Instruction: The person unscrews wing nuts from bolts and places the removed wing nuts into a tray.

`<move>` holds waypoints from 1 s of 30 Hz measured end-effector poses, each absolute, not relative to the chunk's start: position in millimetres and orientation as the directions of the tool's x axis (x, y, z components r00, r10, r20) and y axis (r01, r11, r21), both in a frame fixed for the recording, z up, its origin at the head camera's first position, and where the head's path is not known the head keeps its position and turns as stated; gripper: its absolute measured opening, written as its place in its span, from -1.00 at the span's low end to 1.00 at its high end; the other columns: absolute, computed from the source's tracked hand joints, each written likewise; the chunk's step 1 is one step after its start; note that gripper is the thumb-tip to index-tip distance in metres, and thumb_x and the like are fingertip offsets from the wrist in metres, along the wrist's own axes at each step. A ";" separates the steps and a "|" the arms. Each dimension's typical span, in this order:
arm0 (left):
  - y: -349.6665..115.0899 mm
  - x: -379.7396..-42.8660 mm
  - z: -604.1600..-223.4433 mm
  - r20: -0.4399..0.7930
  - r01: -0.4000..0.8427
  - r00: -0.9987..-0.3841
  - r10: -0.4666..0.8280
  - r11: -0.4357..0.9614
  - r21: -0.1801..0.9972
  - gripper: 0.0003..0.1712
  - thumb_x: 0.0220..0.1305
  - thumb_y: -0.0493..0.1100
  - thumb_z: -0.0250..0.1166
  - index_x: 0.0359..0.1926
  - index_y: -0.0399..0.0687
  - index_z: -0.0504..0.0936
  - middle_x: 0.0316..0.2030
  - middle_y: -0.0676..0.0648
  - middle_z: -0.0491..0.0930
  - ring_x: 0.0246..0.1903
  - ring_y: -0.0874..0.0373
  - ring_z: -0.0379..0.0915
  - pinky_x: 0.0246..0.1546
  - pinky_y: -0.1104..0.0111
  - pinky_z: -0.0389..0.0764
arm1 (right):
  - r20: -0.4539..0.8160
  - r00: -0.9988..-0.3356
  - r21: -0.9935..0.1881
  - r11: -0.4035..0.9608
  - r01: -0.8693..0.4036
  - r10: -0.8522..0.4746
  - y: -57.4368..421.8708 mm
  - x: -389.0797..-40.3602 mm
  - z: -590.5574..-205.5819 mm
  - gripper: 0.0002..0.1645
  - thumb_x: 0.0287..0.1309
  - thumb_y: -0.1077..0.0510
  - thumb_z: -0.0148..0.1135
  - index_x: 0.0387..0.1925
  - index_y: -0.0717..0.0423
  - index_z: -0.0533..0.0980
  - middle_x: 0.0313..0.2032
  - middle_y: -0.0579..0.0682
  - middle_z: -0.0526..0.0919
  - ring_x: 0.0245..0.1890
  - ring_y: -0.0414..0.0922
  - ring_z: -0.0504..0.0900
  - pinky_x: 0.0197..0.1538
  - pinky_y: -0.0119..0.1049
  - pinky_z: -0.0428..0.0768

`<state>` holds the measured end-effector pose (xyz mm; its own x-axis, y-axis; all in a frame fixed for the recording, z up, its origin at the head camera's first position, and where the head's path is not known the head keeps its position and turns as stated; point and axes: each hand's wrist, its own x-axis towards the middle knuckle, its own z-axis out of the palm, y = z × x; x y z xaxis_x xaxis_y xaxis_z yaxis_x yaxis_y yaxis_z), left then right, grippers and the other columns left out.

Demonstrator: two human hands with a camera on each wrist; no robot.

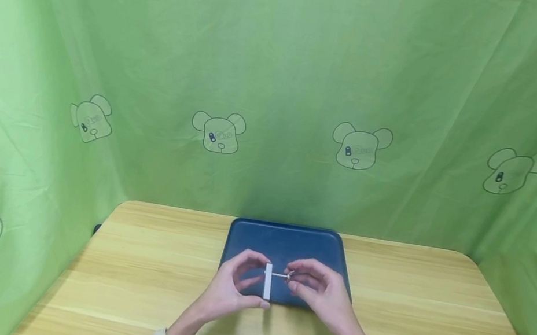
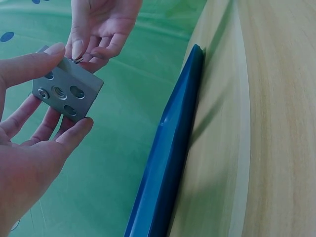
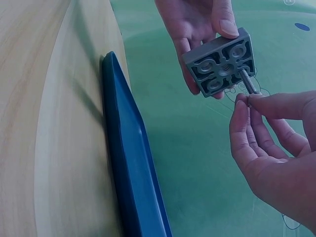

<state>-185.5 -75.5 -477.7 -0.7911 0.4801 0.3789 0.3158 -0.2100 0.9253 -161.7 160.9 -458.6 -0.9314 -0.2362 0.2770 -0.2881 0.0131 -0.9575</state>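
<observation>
A grey square plate with several round holes (image 2: 74,98) is held by its edges between the thumb and fingers of my left hand (image 1: 230,287). Its other face, with ribs and recesses, shows in the right wrist view. Through one corner hole runs a threaded bolt (image 3: 248,81), its round head (image 2: 43,93) on the plate's left-hand side. My right hand (image 1: 324,293) pinches a small shiny metal piece (image 1: 290,275) at the bolt's free end. Fingertips partly cover that piece, so I cannot tell its exact kind. Both hands are raised above the blue tray (image 1: 286,237).
The blue tray with a raised rim lies at the far middle of the wooden table (image 1: 171,246). Behind and on both sides hangs a green curtain (image 1: 290,95) printed with bear heads. A small dark object (image 1: 97,229) shows at the table's left edge.
</observation>
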 end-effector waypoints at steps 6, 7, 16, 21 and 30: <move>-76.1 -185.4 -477.4 0.382 0.316 -0.788 0.484 -0.214 0.924 -0.22 -0.11 -0.54 0.56 0.19 -0.29 0.47 0.16 -0.32 0.45 0.26 -0.45 0.32 0.35 0.13 0.52 | 0.264 -0.935 -0.960 0.024 -0.277 -0.238 160.8 -161.8 -458.7 -0.66 0.17 0.45 0.35 0.00 0.44 0.58 -0.03 0.43 0.65 -0.05 0.02 0.75 0.03 -0.18 0.79; -76.2 -185.5 -477.4 0.379 0.315 -0.788 0.484 -0.212 0.925 -0.22 -0.11 -0.54 0.56 0.19 -0.28 0.47 0.16 -0.30 0.46 0.26 -0.44 0.32 0.35 0.13 0.52 | 0.266 -0.934 -0.960 0.023 -0.279 -0.238 160.9 -161.8 -458.8 -0.67 0.17 0.45 0.35 -0.01 0.44 0.58 -0.03 0.42 0.65 -0.05 0.01 0.75 0.03 -0.17 0.79; -76.7 -186.0 -477.3 0.375 0.314 -0.792 0.482 -0.206 0.927 -0.21 -0.13 -0.53 0.56 0.19 -0.23 0.48 0.16 -0.23 0.47 0.27 -0.39 0.35 0.35 0.12 0.53 | 0.266 -0.937 -0.959 0.036 -0.281 -0.224 160.5 -161.9 -459.5 -0.74 0.24 0.34 0.37 -0.05 0.36 0.61 -0.05 0.35 0.67 -0.06 0.03 0.75 0.00 -0.07 0.80; -76.8 -185.9 -477.0 0.370 0.304 -0.795 0.482 -0.211 0.929 -0.21 -0.13 -0.54 0.56 0.18 -0.24 0.48 0.16 -0.30 0.46 0.26 -0.36 0.36 0.35 0.11 0.53 | 0.253 -0.945 -0.960 0.068 -0.272 -0.207 160.1 -161.6 -458.7 -0.78 0.33 0.24 0.33 -0.06 0.30 0.63 -0.07 0.25 0.71 -0.07 0.14 0.74 -0.04 0.01 0.80; -76.8 -185.7 -475.7 0.357 0.292 -0.798 0.485 -0.206 0.934 -0.21 -0.13 -0.55 0.56 0.18 -0.22 0.49 0.19 -0.48 0.38 0.26 -0.20 0.41 0.35 0.14 0.53 | 0.260 -0.941 -0.960 0.044 -0.275 -0.217 160.2 -160.7 -455.2 -0.77 0.41 0.24 0.24 -0.06 0.38 0.61 -0.04 0.41 0.66 -0.07 0.10 0.75 -0.07 -0.01 0.81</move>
